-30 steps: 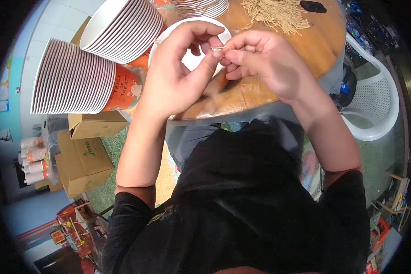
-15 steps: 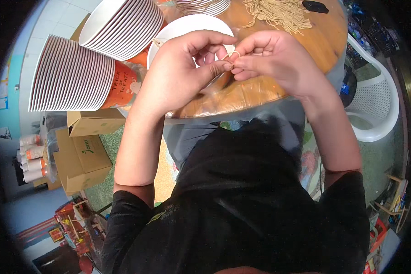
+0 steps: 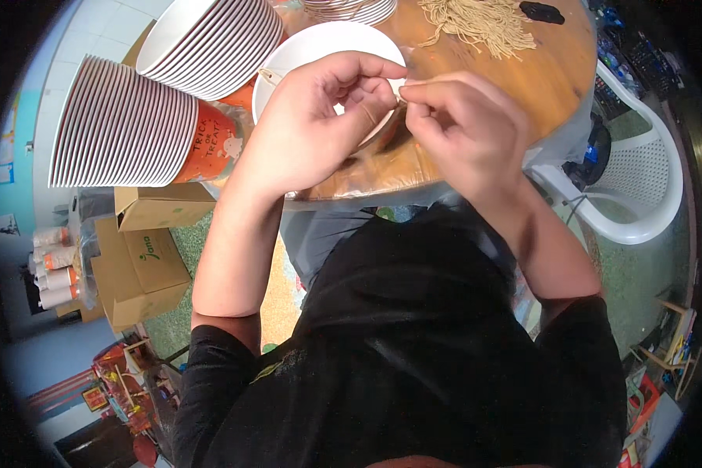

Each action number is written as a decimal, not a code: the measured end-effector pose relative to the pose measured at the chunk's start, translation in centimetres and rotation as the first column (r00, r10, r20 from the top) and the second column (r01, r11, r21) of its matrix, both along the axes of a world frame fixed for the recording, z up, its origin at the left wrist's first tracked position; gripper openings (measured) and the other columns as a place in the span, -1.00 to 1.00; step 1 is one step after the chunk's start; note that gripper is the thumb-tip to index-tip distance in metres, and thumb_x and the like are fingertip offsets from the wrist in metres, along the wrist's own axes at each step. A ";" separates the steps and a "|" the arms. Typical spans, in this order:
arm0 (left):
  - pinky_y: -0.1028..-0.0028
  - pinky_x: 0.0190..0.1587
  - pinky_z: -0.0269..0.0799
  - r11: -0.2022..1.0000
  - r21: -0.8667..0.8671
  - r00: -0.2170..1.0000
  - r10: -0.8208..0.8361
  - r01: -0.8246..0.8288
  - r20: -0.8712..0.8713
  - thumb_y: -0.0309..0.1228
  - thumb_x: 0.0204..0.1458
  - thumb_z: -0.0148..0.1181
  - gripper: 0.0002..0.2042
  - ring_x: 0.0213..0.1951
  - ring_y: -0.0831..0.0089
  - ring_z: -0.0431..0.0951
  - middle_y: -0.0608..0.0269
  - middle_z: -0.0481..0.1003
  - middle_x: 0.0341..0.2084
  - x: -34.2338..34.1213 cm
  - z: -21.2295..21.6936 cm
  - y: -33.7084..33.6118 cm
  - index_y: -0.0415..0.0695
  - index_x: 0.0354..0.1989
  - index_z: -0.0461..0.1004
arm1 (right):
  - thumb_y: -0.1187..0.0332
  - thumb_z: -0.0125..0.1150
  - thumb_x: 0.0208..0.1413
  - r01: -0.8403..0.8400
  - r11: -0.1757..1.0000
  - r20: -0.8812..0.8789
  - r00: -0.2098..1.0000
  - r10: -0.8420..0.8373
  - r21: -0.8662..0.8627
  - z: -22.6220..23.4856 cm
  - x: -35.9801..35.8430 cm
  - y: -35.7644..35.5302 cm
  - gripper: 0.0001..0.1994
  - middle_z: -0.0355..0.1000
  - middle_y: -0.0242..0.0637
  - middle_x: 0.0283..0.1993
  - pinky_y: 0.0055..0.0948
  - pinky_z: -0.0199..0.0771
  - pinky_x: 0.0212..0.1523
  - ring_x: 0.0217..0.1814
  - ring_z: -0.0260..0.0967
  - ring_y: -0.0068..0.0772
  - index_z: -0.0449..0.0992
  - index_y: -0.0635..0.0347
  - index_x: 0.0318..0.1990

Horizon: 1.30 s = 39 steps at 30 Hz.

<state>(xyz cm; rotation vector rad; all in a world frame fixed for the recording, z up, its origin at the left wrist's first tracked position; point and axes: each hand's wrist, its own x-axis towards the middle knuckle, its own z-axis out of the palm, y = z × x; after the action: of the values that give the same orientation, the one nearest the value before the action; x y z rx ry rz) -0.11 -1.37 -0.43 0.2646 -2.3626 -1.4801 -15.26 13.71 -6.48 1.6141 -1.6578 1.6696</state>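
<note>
Two hands, L hand (image 3: 312, 121) & R hand (image 3: 472, 125), in close on a thin cord (image 3: 370, 114)

L fingers curled in, thumb up against them, holding the cord, which shows as a fine pale line across the thumb side. R fingers narrow, thumb & index pinched at the tips on a tiny, blurry bit of the cord. L index reaches over twd the R fingertips; can't tell if they touch.

White tub (image 3: 320, 48) sits just behind & partly under L fingers, mouth in view, inside plain white. Small beige loop (image 3: 269, 76) at its rim, just L of L fingers.

Tabletop (image 3: 554, 86) beneath: wood-coloured, curved edge, clear plastic over it. Past R fingers, far side: bundle of beige cords (image 3: 476, 23), loose ends spread; black item (image 3: 542, 12) just R of it, kind unclear. Well L of fingers: stack of nested tubs (image 3: 125, 125), tilted, white rims, orange printed wall at the end. 2nd stack (image 3: 210, 51) btwn that & the tub, also tilted. 3rd stack (image 3: 351, 9) straight past L fingers, cut off at top.

Off the tabletop: white plastic chair (image 3: 643, 175) R of R fingers; cardboard boxes (image 3: 144, 261) down-L of L fingers, flaps open.
</note>
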 end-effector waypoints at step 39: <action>0.32 -0.24 0.49 0.904 -0.410 0.975 0.032 -0.121 -0.218 -0.32 0.09 0.69 -0.62 -0.32 0.35 0.65 0.15 0.64 -0.32 4.9 1.3 1.6 -0.19 -0.10 0.58 | 0.29 0.80 0.03 -0.315 0.911 0.520 0.749 0.411 -0.266 -3.4 -0.8 1.5 0.18 0.12 -0.02 0.71 -0.08 0.20 0.68 0.72 0.14 -0.10 0.01 0.24 0.68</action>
<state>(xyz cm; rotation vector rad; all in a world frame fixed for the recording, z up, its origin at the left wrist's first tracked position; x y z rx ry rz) 4.84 0.19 0.89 0.0865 -2.3933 -0.8768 -16.06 15.18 -9.88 1.5176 -1.4218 2.6255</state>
